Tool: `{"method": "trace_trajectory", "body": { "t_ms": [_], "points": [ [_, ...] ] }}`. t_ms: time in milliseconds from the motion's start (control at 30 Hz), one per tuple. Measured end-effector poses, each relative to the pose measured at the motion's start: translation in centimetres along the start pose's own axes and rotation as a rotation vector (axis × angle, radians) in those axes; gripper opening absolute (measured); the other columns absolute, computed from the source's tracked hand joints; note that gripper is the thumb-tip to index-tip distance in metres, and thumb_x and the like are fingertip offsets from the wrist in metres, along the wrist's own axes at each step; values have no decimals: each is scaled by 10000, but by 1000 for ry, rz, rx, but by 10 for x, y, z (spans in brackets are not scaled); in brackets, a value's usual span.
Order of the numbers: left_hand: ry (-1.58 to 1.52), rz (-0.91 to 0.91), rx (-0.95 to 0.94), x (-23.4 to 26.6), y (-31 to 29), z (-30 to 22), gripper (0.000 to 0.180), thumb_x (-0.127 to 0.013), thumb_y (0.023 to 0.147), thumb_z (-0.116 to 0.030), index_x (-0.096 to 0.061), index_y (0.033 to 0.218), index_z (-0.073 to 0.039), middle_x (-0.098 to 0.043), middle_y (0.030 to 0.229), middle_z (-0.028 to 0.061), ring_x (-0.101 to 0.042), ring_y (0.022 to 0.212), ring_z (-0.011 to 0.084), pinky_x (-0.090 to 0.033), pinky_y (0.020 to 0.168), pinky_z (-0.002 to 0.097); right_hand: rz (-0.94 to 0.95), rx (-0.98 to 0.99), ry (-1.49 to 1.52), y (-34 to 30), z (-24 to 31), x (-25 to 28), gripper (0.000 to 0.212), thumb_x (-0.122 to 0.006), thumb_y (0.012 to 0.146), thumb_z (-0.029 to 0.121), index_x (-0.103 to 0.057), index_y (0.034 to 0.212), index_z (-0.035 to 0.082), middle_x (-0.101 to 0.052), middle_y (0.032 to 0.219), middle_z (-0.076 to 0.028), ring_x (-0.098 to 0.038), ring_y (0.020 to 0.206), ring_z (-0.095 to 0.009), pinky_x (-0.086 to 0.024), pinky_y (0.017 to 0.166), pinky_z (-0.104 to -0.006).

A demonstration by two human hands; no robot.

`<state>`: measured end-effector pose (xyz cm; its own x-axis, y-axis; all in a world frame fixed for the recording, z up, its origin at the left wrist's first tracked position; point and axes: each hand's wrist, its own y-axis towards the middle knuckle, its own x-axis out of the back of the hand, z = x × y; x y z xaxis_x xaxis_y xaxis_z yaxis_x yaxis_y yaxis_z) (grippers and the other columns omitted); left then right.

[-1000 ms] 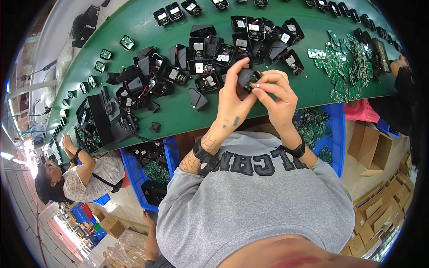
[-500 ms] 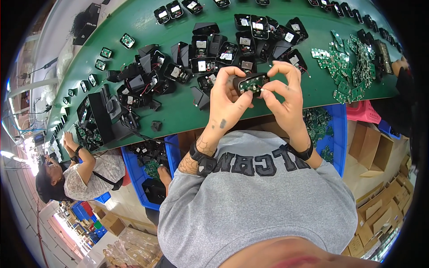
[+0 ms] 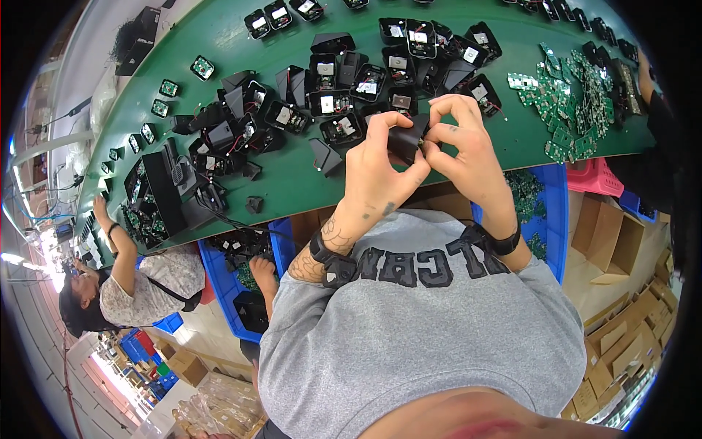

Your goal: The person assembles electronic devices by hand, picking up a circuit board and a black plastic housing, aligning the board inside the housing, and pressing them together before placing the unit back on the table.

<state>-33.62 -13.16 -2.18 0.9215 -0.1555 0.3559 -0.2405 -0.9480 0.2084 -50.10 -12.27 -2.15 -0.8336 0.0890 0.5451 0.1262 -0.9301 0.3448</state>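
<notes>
Black housing (image 3: 406, 139), held over the near side of the bench (image 3: 296, 183), is clamped between left hand (image 3: 380, 164) and right hand (image 3: 464, 150), the hands close together. Similar housings (image 3: 324, 71) lie beyond; circuit boards (image 3: 574, 110) heap at right.

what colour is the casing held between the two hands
The casing is black, best seen in the head view.

A long green worktable (image 3: 292, 178) stands above a pale floor (image 3: 202, 334), cardboard boxes (image 3: 618, 344) at right, bright lights (image 3: 11, 255) at left.
</notes>
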Motion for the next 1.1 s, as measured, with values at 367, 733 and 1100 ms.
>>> {"method": "trace_trajectory", "body": {
  "t_ms": [367,733,1100],
  "points": [
    [-429,143,372,8,6,-1,309,-604,776,-22,-485,1058,19,-669,851,110,-696,714,185,-551,551,258,97,-253,225,2,-4,12,213,-783,632,32,-683,819,44,-586,874,-46,-581,840,-195,-458,762,-295],
    [-737,502,653,31,28,3,271,-508,790,-88,-505,1039,19,-667,895,146,-708,695,249,-560,501,243,-33,563,-190,8,3,32,146,-756,706,87,-694,836,63,-600,774,-25,-585,878,-214,-441,794,-372],
    [-77,-112,-75,-7,5,2,390,-693,760,12,-503,1100,26,-643,905,86,-643,777,105,-543,663,228,-317,-200,288,-6,-1,-11,125,-741,687,-55,-686,789,-8,-590,774,-43,-549,805,-153,-431,717,-262]
  ]
}}
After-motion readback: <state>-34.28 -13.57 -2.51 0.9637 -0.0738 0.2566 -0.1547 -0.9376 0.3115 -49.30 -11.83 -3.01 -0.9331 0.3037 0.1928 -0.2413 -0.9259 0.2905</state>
